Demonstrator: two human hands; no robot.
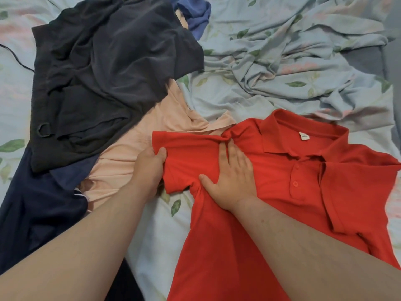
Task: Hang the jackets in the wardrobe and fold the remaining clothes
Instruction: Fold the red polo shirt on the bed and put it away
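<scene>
A red polo shirt [303,192] lies front up on the bed, collar toward the far side, with a white label inside the neck. My left hand [149,168] grips the edge of its left sleeve, thumb on top of the cloth. My right hand [230,177] presses flat on the shirt at the shoulder, fingers straight. To the left lies a heap of other clothes: a dark grey garment [104,79] on top, a pale pink one [138,148] under it and a navy one [41,211] nearest me.
The bed is covered by a crumpled pale blue sheet with a leaf print [282,68]. A blue cloth [198,13] lies at the far edge of the heap. A thin black cable [15,55] runs over the sheet at far left.
</scene>
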